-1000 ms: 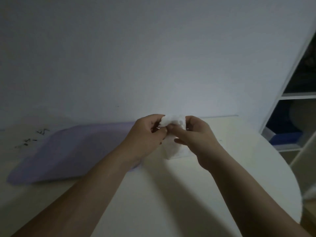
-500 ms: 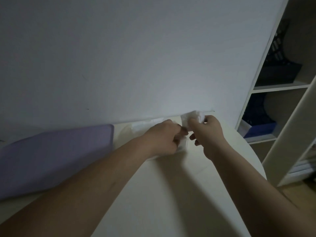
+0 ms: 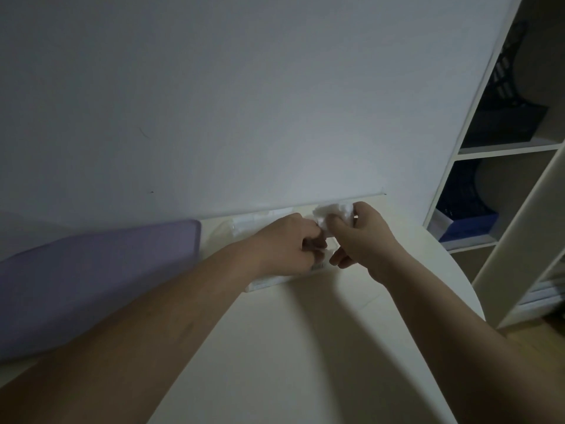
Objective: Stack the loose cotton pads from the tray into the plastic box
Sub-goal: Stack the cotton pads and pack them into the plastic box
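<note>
A small white bunch of cotton pads (image 3: 332,210) is being pinched in the curled fingers of the right hand (image 3: 365,240). It is being held with its long axis left to right along the wall, just above the far right end of the clear plastic box (image 3: 269,281). The box is being partly covered by the left hand (image 3: 284,249), its fingers curled on something that cannot be told, and the purple tray (image 3: 101,280) is lying just left on the white table (image 3: 305,347).

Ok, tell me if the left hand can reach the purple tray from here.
Probably yes: the left hand sits at the plastic box, and the purple tray lies just left of it, nothing visible between. The right hand, holding cotton pads, is on the far side.
</note>
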`<act>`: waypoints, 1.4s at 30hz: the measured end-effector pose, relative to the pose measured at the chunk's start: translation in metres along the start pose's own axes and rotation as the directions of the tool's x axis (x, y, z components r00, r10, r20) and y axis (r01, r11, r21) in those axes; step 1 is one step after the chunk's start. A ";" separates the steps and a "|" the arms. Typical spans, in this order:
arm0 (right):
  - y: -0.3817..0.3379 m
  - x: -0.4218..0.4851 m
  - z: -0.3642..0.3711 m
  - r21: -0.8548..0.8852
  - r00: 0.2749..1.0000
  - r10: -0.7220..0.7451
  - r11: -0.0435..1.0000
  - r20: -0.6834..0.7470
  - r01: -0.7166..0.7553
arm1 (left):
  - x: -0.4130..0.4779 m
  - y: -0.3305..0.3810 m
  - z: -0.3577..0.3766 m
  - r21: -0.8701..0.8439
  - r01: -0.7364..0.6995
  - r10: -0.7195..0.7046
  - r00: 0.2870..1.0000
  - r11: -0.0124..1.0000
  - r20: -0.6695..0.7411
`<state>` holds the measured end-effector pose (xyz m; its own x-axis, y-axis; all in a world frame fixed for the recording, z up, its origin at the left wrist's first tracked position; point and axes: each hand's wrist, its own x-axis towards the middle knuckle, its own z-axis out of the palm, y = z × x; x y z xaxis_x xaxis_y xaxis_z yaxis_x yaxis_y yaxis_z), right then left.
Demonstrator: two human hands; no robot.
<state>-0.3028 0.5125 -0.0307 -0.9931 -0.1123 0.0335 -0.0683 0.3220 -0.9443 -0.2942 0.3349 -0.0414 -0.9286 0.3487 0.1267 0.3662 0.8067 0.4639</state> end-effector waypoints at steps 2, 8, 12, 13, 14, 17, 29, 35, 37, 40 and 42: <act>0.000 -0.001 0.000 -0.076 0.999 -0.028 0.997 0.021 0.030 | 0.000 -0.002 -0.001 0.036 0.020 -0.021 1.000 0.999 0.017; 0.002 0.000 0.004 -0.543 0.978 -0.202 0.817 0.047 0.194 | -0.006 -0.011 -0.010 0.076 -0.015 0.008 0.996 0.997 0.092; 0.004 0.002 0.007 -0.745 0.956 -0.275 0.616 0.102 0.257 | -0.012 -0.021 -0.014 0.070 -0.036 0.030 0.996 0.997 0.082; 0.001 0.003 0.007 -0.775 0.958 -0.260 0.578 0.123 0.256 | -0.012 -0.019 -0.012 0.071 -0.044 0.038 0.995 0.997 0.088; -0.004 0.003 0.008 -0.786 0.962 -0.233 0.564 0.142 0.253 | -0.013 -0.017 -0.011 0.066 -0.056 0.051 0.995 0.996 0.085; -0.017 0.006 0.007 -0.719 0.975 -0.104 0.660 0.198 0.217 | -0.014 -0.017 -0.010 0.051 -0.043 0.040 0.998 0.998 0.045; -0.048 0.007 0.018 -0.880 0.979 -0.063 0.430 0.194 0.202 | -0.021 -0.020 -0.014 -0.005 0.021 -0.021 1.000 1.000 -0.019; -0.055 0.016 0.043 -0.940 0.984 0.044 0.308 0.170 0.148 | -0.022 -0.018 -0.014 0.003 0.022 -0.022 0.999 1.000 -0.023; -0.050 0.019 0.046 -0.937 0.983 0.079 0.322 0.165 0.132 | -0.021 -0.023 -0.014 -0.039 0.041 -0.043 0.998 0.998 -0.044; -0.051 0.020 0.048 -0.932 0.965 0.172 0.338 0.196 0.129 | -0.020 -0.027 -0.013 -0.045 0.055 -0.057 0.997 0.998 -0.047; -0.056 0.020 0.046 -0.931 0.928 0.274 0.331 0.252 0.155 | -0.021 -0.027 -0.011 -0.009 0.035 -0.036 0.997 0.999 -0.061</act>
<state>-0.3140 0.4486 0.0077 -0.9165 -0.2532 -0.3098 -0.2654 0.9641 -0.0029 -0.2856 0.3007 -0.0471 -0.9431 0.2897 0.1635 0.3326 0.8141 0.4761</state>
